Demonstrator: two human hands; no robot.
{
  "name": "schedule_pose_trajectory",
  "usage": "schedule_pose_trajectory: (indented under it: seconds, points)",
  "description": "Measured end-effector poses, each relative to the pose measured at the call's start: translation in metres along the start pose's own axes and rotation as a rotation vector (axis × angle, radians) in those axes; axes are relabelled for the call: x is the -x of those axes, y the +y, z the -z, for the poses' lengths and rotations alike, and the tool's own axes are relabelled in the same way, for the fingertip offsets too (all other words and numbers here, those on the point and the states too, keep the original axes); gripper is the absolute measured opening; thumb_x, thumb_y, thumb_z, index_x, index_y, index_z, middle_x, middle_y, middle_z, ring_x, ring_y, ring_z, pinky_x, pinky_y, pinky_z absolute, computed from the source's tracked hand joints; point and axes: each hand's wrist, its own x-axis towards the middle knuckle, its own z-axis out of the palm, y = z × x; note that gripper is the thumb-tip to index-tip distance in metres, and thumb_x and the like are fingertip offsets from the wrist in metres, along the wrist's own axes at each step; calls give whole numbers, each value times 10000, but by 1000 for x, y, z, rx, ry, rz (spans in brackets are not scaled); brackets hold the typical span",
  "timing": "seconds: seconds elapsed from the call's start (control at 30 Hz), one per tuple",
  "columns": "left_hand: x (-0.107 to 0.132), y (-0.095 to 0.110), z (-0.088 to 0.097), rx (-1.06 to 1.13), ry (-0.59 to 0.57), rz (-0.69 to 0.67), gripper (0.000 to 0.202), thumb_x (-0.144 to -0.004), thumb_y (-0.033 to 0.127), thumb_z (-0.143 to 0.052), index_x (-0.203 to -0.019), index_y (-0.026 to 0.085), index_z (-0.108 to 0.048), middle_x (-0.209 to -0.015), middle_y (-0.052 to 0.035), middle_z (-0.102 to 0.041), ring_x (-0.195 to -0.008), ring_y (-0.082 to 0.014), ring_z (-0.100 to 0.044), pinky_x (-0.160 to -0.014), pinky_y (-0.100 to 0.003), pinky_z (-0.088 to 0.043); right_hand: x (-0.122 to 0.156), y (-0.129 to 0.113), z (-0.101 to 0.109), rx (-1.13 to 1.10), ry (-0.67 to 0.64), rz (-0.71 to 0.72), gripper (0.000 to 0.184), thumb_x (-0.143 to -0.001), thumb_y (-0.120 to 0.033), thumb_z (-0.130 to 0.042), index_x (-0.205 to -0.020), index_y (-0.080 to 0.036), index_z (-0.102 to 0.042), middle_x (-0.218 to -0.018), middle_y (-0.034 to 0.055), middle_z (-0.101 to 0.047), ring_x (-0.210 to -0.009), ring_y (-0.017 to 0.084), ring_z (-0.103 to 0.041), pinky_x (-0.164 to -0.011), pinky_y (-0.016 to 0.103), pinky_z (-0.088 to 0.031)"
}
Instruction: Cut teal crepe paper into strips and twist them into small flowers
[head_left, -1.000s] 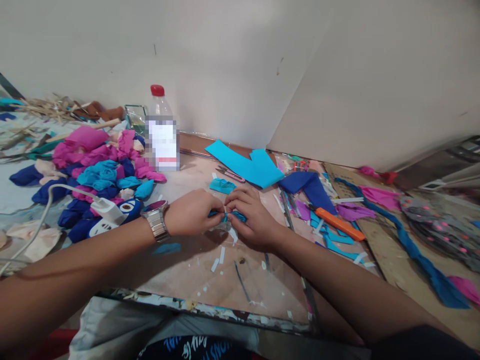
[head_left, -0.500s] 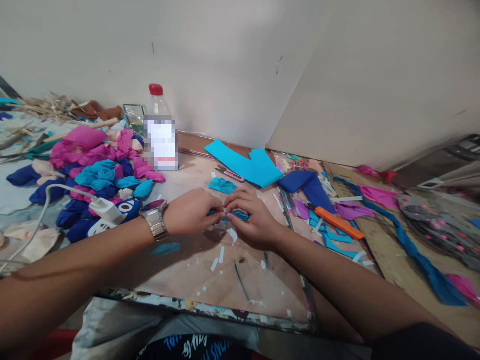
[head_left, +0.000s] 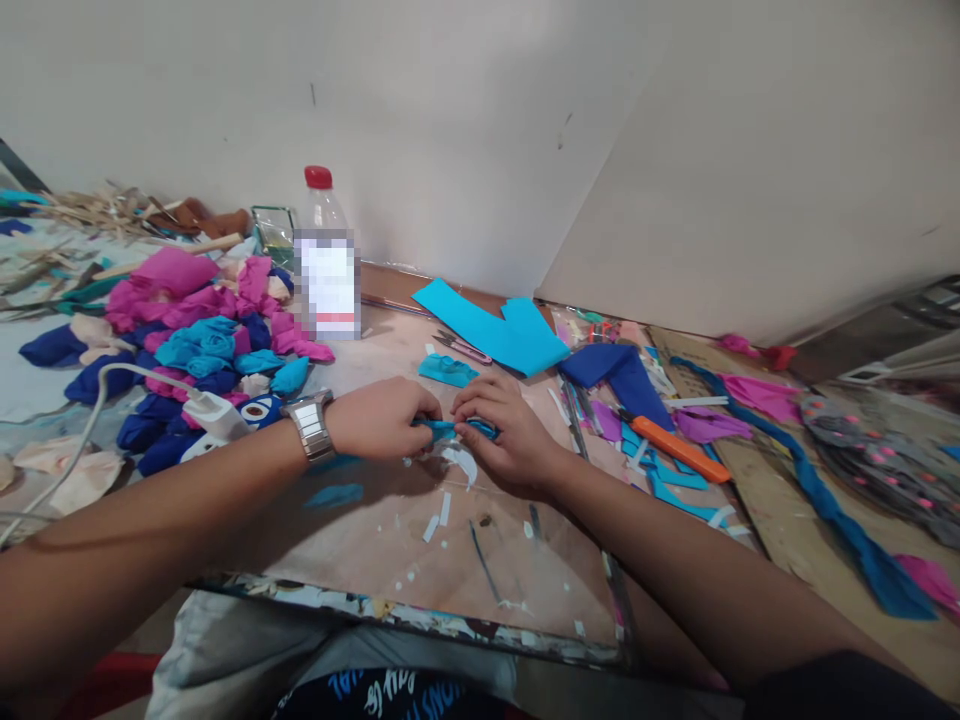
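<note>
My left hand and my right hand meet over the glass-topped table. Both pinch a small twisted strip of light blue fabric between their fingertips, just above the glass. A metal watch sits on my left wrist. White paper scraps lie right under the strip. Another folded light blue piece lies just beyond my hands.
A pile of pink, blue and navy fabric rolls covers the left. A red-capped bottle stands behind it. Light blue sheets, navy fabric, an orange cutter and small snips lie to the right. A white charger sits near my left wrist.
My left hand has shifted slightly left and its fingers have curled tighter on the strip. More of the blue strip shows between the two hands.
</note>
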Motion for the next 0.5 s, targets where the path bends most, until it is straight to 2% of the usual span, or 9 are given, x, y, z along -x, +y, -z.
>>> schedule_pose_trajectory:
  seconds: [0.1,0.23,0.37,0.5]
  points:
    - [0,-1,-2,32,-13,-25,251,-911,281,-555,-845,180,-776,-787,-24,-779,-663,-154,-634,-637,-283,-375,1,-2,0,7,-15,-2,84,-1012,-227,-611,-948,-234,-665,-1042,64,-753,-1088,269,-589,-1024,499,-419]
    - [-2,-5,-3,8,-21,-49,281,-947,292,-541,-844,184,-779,-827,-30,-791,-661,-146,-624,-638,-284,-364,2,-1,-3,26,-11,-6,91,-1017,-235,-610,-952,-234,-673,-1053,61,-763,-1093,268,-593,-1011,489,-422]
    - [-4,-9,-2,-13,-2,-30,299,-963,314,-531,-854,182,-776,-825,-34,-780,-660,-148,-608,-641,-286,-363,3,4,-5,80,58,-57,59,-1002,-281,-656,-993,-242,-699,-1066,57,-783,-1083,271,-632,-1019,494,-410]
    - [-5,-13,-1,-51,23,0,280,-944,294,-536,-861,175,-776,-829,-47,-777,-676,-159,-615,-638,-291,-359,3,4,-5,219,149,-129,112,-1007,-277,-636,-1083,-251,-714,-1151,71,-777,-1153,295,-623,-1050,514,-373]
